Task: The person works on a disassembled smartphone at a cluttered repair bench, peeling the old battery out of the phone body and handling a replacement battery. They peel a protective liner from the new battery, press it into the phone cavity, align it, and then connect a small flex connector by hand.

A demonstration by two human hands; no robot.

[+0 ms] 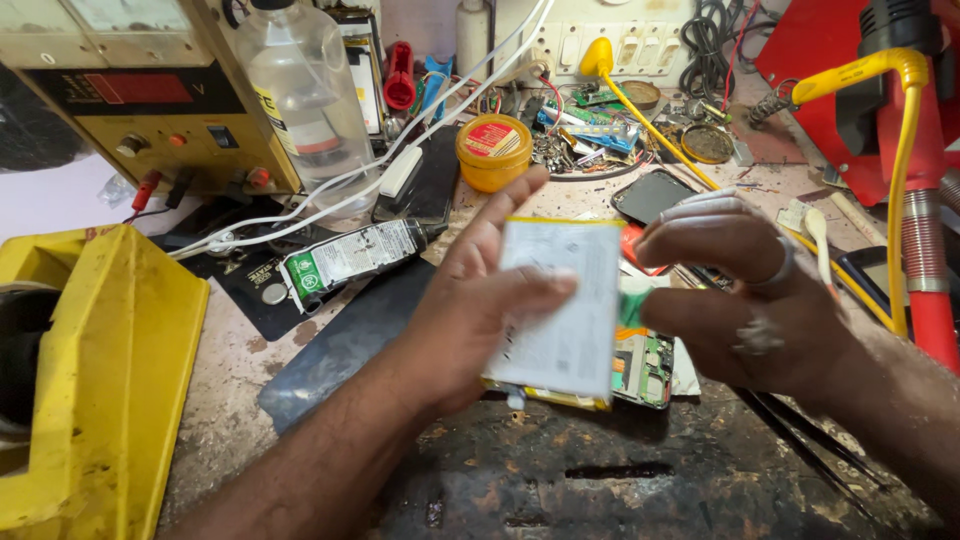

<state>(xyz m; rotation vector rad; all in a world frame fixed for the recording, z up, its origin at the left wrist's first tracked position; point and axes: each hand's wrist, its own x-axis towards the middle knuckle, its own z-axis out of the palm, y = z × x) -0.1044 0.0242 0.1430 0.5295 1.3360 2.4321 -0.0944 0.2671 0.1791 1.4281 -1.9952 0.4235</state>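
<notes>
My left hand (470, 300) holds a flat white phone battery (565, 305) with a yellow edge, thumb across its face, above the workbench. My right hand (745, 295), with rings on two fingers, pinches the battery's right edge at a small green tab (630, 305). Under the battery lies an opened phone with a green circuit board (645, 365) showing. A black and white glue tube (355, 255) lies to the left of my left hand.
A yellow power supply (150, 95) and a clear bottle (305, 85) stand at the back left. A round yellow tin (493, 152), white cables (330, 185), a black phone (652, 195), a yellow box (95, 380) and a red stand (850, 90) crowd the bench.
</notes>
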